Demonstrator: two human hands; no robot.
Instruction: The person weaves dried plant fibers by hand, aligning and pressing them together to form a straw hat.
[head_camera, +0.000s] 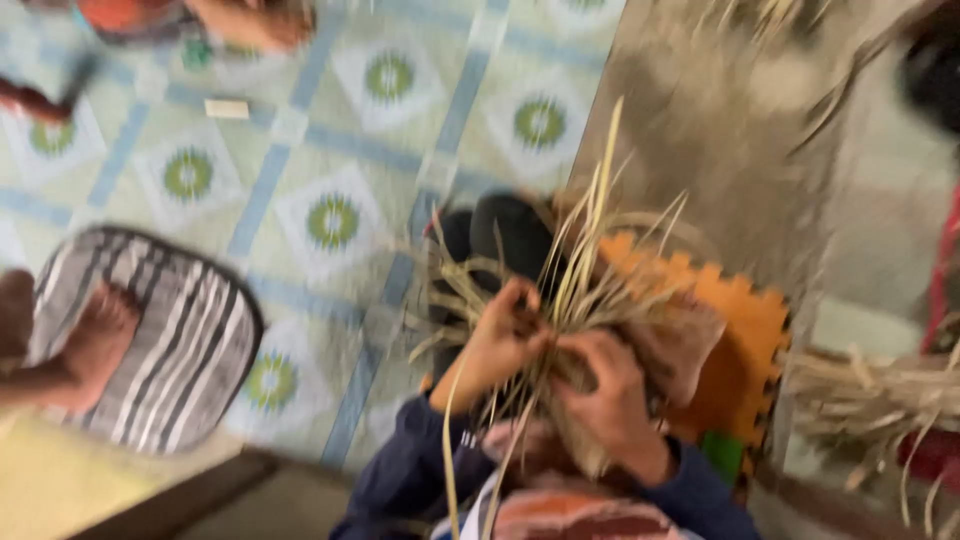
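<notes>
The view is blurred by motion. My left hand (500, 340) and my right hand (605, 385) are both closed around a bundle of dry straw-coloured grass stalks (580, 270), low in the middle of the view. The stalks fan upward and outward from my fingers, and a few hang down over my dark blue sleeves. The two hands sit side by side, nearly touching, above my lap.
An orange foam puzzle mat (740, 350) lies under the bundle. More dry grass (870, 395) lies at the right. Another person's bare foot (95, 340) rests on a striped cushion (180, 340) at the left, on a patterned tile floor (300, 180).
</notes>
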